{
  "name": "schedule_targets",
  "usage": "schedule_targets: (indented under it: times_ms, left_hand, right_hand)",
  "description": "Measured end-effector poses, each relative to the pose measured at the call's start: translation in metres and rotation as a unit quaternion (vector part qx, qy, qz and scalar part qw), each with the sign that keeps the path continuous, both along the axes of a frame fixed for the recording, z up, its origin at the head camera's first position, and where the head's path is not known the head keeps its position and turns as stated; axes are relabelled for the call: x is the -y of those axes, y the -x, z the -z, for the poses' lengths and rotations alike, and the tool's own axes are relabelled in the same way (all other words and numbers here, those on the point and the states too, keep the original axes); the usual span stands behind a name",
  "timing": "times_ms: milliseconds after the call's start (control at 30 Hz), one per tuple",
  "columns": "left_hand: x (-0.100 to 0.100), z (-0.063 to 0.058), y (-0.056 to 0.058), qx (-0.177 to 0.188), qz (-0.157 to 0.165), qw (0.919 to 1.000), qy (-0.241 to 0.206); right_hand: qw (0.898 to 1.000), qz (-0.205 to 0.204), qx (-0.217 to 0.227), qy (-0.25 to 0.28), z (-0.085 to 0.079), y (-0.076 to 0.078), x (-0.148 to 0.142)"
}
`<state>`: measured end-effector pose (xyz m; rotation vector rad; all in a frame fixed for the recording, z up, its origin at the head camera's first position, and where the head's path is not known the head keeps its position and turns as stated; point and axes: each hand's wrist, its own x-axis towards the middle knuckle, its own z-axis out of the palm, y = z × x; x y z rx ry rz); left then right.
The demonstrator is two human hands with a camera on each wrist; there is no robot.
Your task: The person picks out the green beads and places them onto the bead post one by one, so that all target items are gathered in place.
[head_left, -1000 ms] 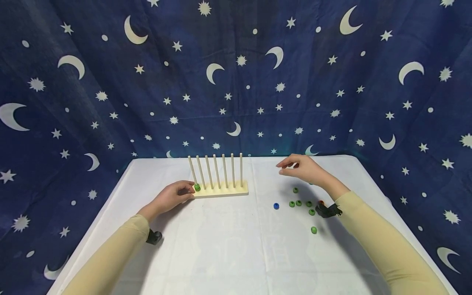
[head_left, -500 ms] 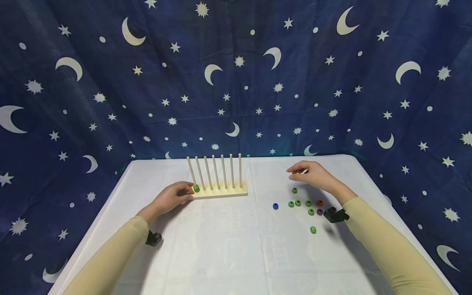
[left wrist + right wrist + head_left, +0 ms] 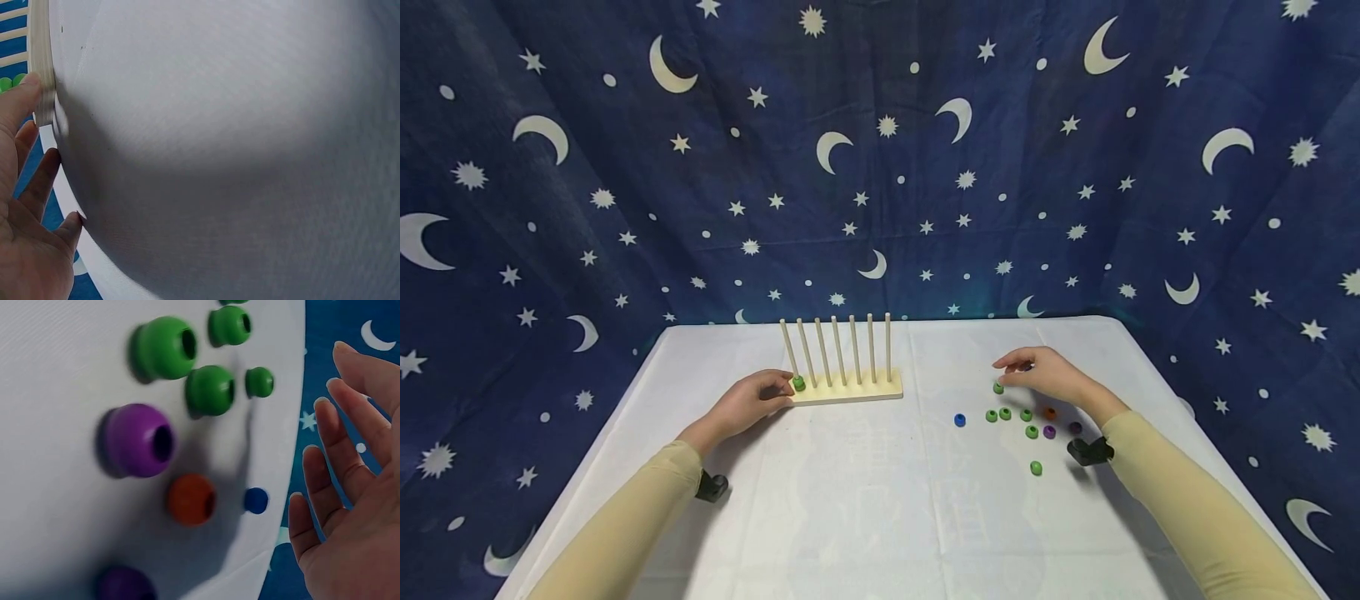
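Observation:
My left hand [image 3: 747, 406] grips the left end of a pale wooden peg rack [image 3: 857, 390], thumb at the front edge in the left wrist view. Several upright pegs stand in a row on it, and green beads [image 3: 799, 383] sit low on the leftmost peg. My right hand [image 3: 1043, 373] hovers over the right side of the table, fingers loosely bent and nothing between them. Its thumb tip overlaps a single green bead [image 3: 997, 388] in the head view. In the right wrist view, the palm and spread fingers [image 3: 331, 437] are beside the beads.
Loose beads lie on the white-covered table [image 3: 880, 500]: several green ones [image 3: 1005, 414], a blue bead [image 3: 959, 420], an orange bead [image 3: 1049, 413], a purple bead [image 3: 1049, 432] and a second purple bead [image 3: 125, 584]. A dark blue moon-and-star curtain [image 3: 880, 167] hangs behind.
My right hand has moved rightward and then down, close to the single green bead. The orange and purple beads have come out from behind the wrist. My left hand stays on the rack.

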<state>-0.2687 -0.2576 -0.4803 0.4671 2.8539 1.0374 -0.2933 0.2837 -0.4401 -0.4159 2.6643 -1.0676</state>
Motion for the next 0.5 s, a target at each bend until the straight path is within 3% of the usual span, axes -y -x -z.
schedule_targets:
  times_ms: [167,500]
  left_hand:
    - [0.000,0.000,-0.001,-0.002,-0.001,1.0000,-0.001]
    - [0.000,0.001,0.000,-0.003,0.000,1.0000,-0.003]
  right_hand:
    - [0.999,0.013,0.031,-0.011,0.009,0.001,-0.004]
    - [1.000,0.012,0.025,0.001,0.025,0.001,-0.013]
